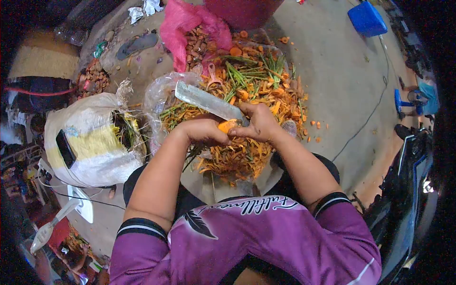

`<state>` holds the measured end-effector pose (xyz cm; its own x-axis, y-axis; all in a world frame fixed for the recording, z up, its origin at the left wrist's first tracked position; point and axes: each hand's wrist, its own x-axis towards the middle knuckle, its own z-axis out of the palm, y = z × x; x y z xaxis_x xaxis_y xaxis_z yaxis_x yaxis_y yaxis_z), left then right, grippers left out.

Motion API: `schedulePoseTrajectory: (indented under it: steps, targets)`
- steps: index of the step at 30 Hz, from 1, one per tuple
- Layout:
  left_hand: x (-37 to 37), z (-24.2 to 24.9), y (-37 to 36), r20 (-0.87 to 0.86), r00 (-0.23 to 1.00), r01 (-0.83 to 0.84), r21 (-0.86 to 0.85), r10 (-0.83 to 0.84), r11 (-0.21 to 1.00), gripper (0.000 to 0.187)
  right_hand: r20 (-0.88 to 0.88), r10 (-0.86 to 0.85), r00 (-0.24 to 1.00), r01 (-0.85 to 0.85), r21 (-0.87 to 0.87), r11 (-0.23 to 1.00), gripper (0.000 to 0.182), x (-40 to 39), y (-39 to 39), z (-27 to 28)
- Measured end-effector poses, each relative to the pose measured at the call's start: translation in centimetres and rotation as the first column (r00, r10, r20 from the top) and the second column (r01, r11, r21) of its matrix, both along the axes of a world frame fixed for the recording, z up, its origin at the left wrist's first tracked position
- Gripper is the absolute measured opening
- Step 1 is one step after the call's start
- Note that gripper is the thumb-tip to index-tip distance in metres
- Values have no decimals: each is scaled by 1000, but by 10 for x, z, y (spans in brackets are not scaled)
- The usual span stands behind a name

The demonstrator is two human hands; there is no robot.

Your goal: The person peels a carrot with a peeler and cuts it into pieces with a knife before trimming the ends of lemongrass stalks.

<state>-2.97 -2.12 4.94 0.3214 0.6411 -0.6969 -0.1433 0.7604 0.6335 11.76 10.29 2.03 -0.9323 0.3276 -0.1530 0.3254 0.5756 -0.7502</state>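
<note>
My left hand (205, 131) is closed around an orange carrot piece (229, 125), whose cut surface faces up. My right hand (260, 124) grips the handle end of a broad cleaver-like knife (206, 100). The blade points up and to the left, away from my body. Both hands meet in front of me, the fingers close together at the carrot. Beneath them spreads a heap of orange peelings (237, 164) with green stalks (237, 76) mixed in. A pink peeler (214, 76) rests on the heap's far side.
A white and yellow woven sack (92, 137) stands at the left. Behind the heap are a pink mesh bag (183, 28) and a large dark red tub (244, 12). A blue container (367, 19) and a cable (363, 124) lie to the right.
</note>
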Motion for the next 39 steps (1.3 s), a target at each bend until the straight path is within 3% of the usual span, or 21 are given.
schedulePoseTrajectory:
  steps: [2,5,8,9,12,13,16,17,19,20,21,24,25,29,32,33,36,38,39]
  targets:
    - [4,-3,-4,82,994,-67,-9,67,998,17,1,41,999,-41,-24,999,60,0,1,2]
    - [1,-36,-11,109,993,58,-125,-45,990,36,-3,58,998,-58,-28,998,59,1,0,0]
    - [5,-28,-4,-60,998,16,-10,-16,1000,33,40,15,999,-15,-9,1000,58,1,-1,-11]
    - [6,-2,2,-180,981,-42,140,67,989,29,62,-8,998,8,0,1000,58,0,-1,-13]
    - [12,3,10,-417,901,-73,134,123,988,28,152,-101,983,113,-72,991,58,-2,0,-11]
    - [13,-7,12,-485,872,-25,98,69,995,29,165,-111,980,121,-54,991,58,-4,1,-8]
    - [27,-38,8,-378,780,-324,436,498,840,25,136,-203,970,211,-51,976,59,-6,-2,-19]
    - [29,-58,7,-429,710,-314,516,558,797,26,138,-165,977,177,-77,981,59,-6,-4,-19]
    - [24,-55,7,-656,599,-105,504,459,857,28,133,-93,987,110,-125,986,60,-6,-5,-20]
    - [22,-54,6,-752,517,-5,475,409,880,28,183,-140,973,175,-192,966,60,-6,-5,-23]
    - [18,-57,6,-675,538,-69,562,505,824,29,236,-182,955,241,-256,936,60,-7,-4,-28]
    - [-3,-60,8,-394,646,-468,472,654,747,30,373,-276,886,414,-369,832,57,-8,10,-46]
    - [-11,-47,5,-514,624,-355,484,589,799,30,345,-293,892,413,-356,838,55,-7,14,-53]
    - [-19,-32,3,-415,548,-530,499,726,686,22,201,-370,907,416,-296,860,53,-8,21,-49]
    - [-18,-28,8,-45,421,-844,345,906,410,19,69,-409,910,414,-231,881,59,-13,27,-51]
    - [-20,-22,8,-42,437,-868,242,899,433,18,37,-395,918,393,-229,891,59,-15,27,-41]
    - [-23,-37,5,207,435,-899,49,877,434,20,-4,-373,928,363,-219,905,55,-22,18,-39]
    - [-13,-45,13,158,350,-931,-49,924,361,20,-9,-367,930,358,-202,912,50,-26,6,-42]
    - [-6,-38,16,156,342,-932,-73,927,356,20,122,-366,922,383,-172,908,50,-32,0,-1]
